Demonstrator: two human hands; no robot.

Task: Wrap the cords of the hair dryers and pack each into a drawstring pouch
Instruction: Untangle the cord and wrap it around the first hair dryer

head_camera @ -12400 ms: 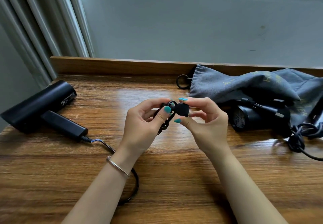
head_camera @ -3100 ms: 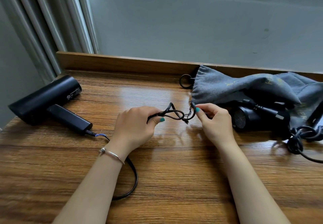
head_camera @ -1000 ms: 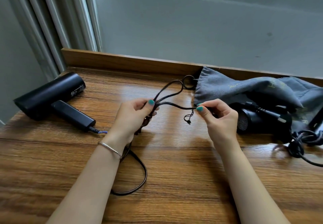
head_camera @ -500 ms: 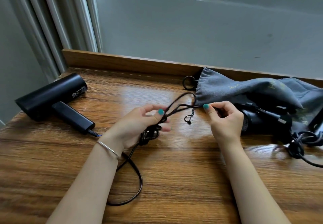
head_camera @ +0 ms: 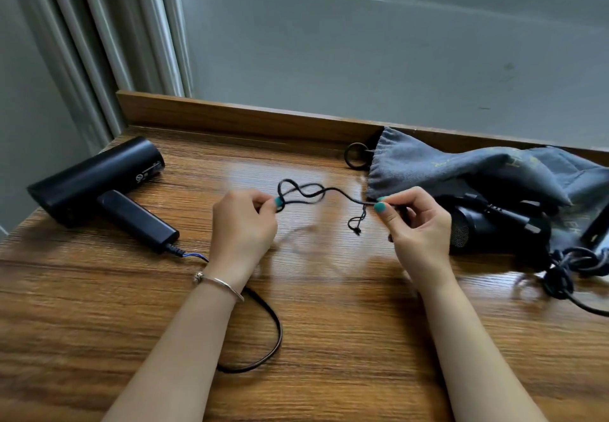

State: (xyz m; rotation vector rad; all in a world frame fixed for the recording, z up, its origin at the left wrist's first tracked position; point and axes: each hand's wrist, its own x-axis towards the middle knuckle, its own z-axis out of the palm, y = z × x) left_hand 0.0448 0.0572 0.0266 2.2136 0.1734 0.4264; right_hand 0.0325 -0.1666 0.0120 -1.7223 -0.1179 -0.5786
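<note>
Head view, one item in work: cord (head_camera: 333, 192) of the left hair dryer (head_camera: 95, 179), stretched left to right between my hands above the table (head_camera: 329, 339). Left hand (head_camera: 242, 223) pinches the looped end; right hand (head_camera: 418, 223) pinches the far end, a small tie dangling there. The dryer lies well left of my left hand — the nearer one. Grey pouch (head_camera: 461, 166) sits just behind my right hand.

Hair dryer (head_camera: 95, 180) left on table (head_camera: 329, 355), pouch (head_camera: 461, 171) right, over second dryer (head_camera: 494, 227)
</note>
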